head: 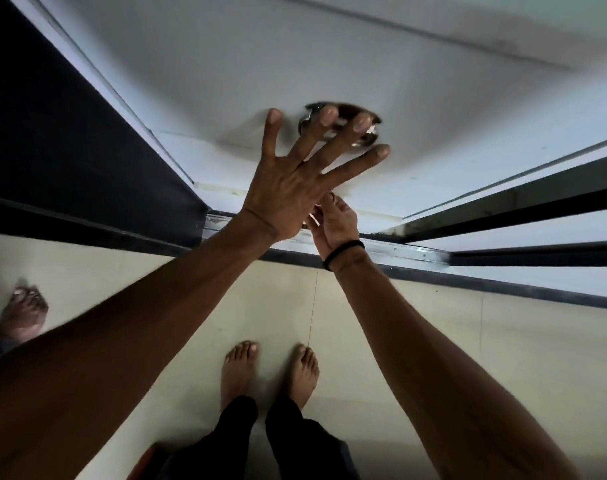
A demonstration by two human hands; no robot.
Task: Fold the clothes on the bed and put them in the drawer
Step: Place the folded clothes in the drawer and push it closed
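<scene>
A white drawer front [329,57] fills the upper view, with a shiny metal handle [366,138] near its middle. My left hand [295,188] is spread flat with straight fingers, and the fingertips lie over the handle. My right hand [340,220], with a black band at the wrist, sits lower by the front's bottom edge. Its fingers are curled and partly hidden behind my left hand, so I cannot tell whether it holds anything. No clothes are in view.
A dark panel [53,133] stands to the left and a metal rail [416,254] runs along the base. My bare feet [271,372] stand on the cream floor tiles. Another person's foot [27,313] is at the far left. Something orange [144,462] lies at the bottom edge.
</scene>
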